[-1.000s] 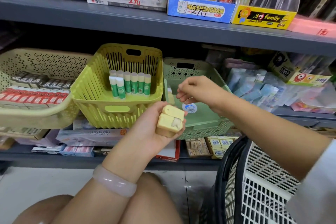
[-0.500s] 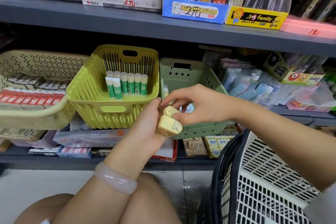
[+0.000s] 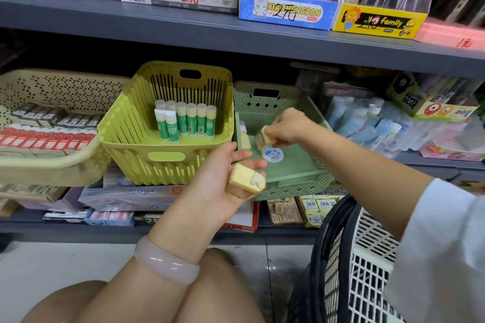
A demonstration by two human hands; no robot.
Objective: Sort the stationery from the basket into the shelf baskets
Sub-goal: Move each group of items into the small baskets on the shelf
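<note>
grey shop shelving (image 3: pixel 236 42) fills the upper view, its top tier lined with boxed stationery. on the lower tier, from nine o'clock toward three, sit a beige basket (image 3: pixel 52 168) of flat packs, a lime basket (image 3: pixel 126 144) holding upright green and white glue sticks (image 3: pixel 186 123), and a pale green basket (image 3: pixel 294 173) with a round blue sticker on its floor.

over the pale green basket, at about one o'clock from centre, the right hand (image 3: pixel 286 128) pinches a small yellow eraser (image 3: pixel 263 136) between fingertips and thumb, just above the basket floor. two more yellow pieces lie against that basket's left wall, at the hand's nine o'clock.

near centre, the left hand (image 3: pixel 223 181) is palm up, fingers loosely curled round a second yellow eraser (image 3: pixel 246 182) with a cream patch on its face. the two hands are apart.

at five o'clock, a white lattice basket (image 3: pixel 367 257) with a black rim stands on the floor. bare knees show at six o'clock.
</note>
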